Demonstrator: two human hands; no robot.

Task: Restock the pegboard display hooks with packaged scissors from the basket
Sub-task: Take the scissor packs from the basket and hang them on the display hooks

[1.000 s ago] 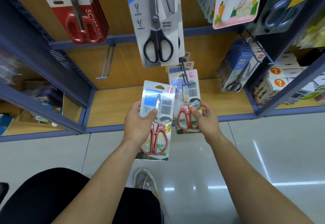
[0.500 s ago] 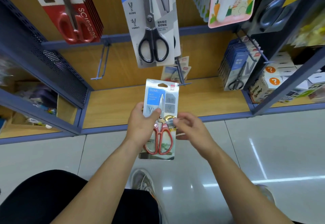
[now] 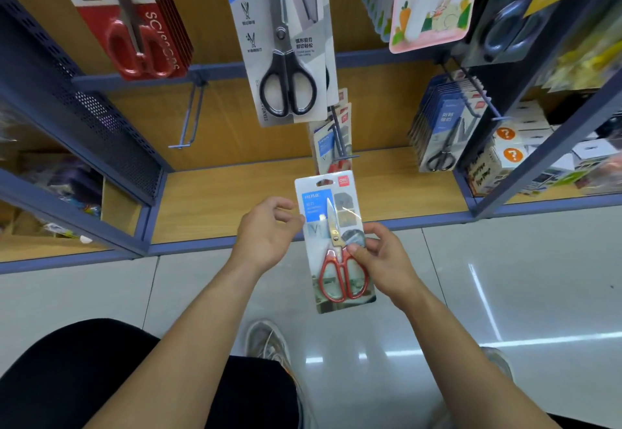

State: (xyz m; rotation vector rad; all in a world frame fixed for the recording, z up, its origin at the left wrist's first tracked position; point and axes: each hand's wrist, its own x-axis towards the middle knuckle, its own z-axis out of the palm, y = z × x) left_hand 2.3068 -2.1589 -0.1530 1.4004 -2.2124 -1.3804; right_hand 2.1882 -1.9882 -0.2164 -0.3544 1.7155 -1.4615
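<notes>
My right hand grips a packaged pair of red-handled scissors, with the thumb on the front of the pack near the pivot. The pack stands upright, just below and in front of a display hook. That hook carries matching scissor packs. My left hand is beside the pack's left edge with loosely curled fingers; its fingertips just touch the edge. The basket is not in view.
An empty double-wire hook sticks out at the left. Black-handled scissors and red 210 mm scissors hang above. Blue packs hang at the right over the wooden shelf. My knee and shoe are below.
One second ago each hand held a pack, and the right hand's pack now hangs on the hook. The remaining pack passed from my left hand to my right and moved rightward toward the hook.
</notes>
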